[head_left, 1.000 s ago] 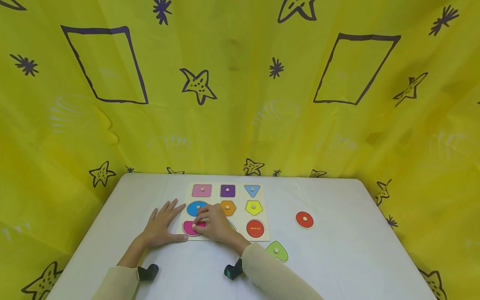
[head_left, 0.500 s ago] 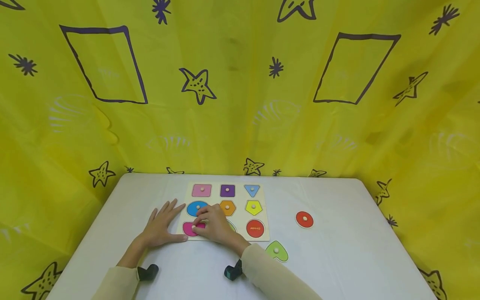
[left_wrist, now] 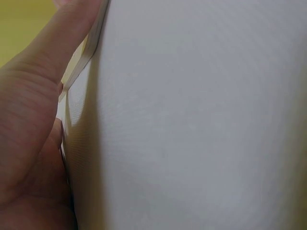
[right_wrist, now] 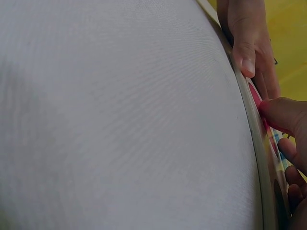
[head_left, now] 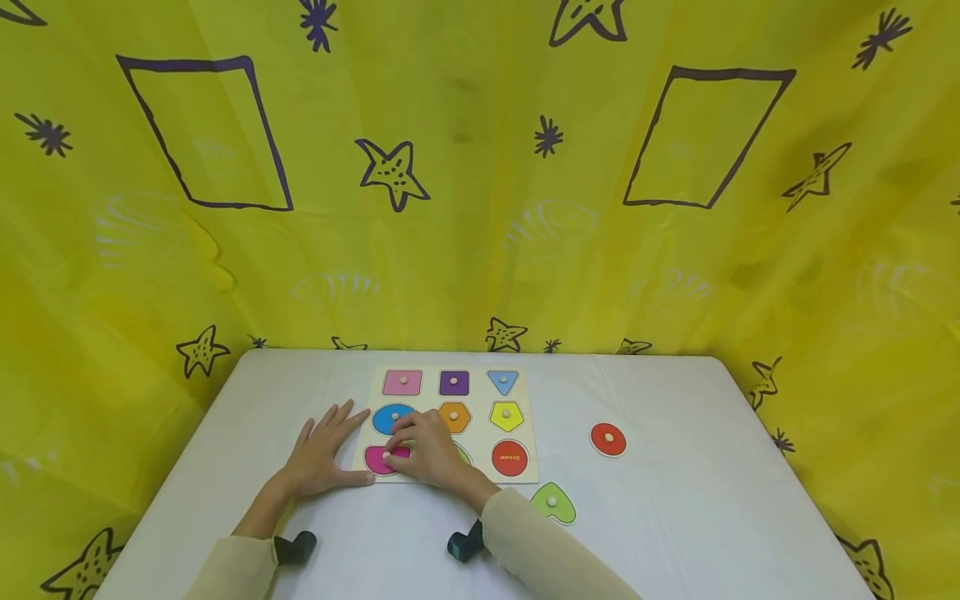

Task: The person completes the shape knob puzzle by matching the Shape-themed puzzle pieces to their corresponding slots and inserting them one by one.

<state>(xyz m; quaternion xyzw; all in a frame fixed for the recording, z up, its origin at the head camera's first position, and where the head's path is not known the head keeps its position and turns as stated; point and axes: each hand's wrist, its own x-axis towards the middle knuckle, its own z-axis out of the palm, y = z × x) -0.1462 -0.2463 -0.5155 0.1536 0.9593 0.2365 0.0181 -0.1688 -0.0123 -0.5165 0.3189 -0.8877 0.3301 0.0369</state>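
A wooden shape-puzzle board [head_left: 480,479] lies on the table in the head view. My left hand [head_left: 318,454] rests spread at its left side, thumb and fingertips against the edge and corner. My right hand [head_left: 431,454] reaches across the board's front row. Its thumb and forefinger pinch the knob of a magenta puzzle piece [head_left: 375,460] with a rounded edge, lying at the front-left slot. The right hand partly covers the front-middle slot, and a green edge shows beside it. In the right wrist view, the right thumb [right_wrist: 283,112] is at the magenta piece.
Right of the board lie a red round knobbed piece [head_left: 606,441] and a green heart piece [head_left: 553,505]. The front-right slot [head_left: 510,457] shows printed red. Several knobbed pieces, such as the yellow pentagon [head_left: 506,416], sit in the board. A yellow curtain [head_left: 480,250] hangs behind the table.
Both hands stay almost in place, the right one still at the magenta piece's knob. The whole head view has shifted very slightly.
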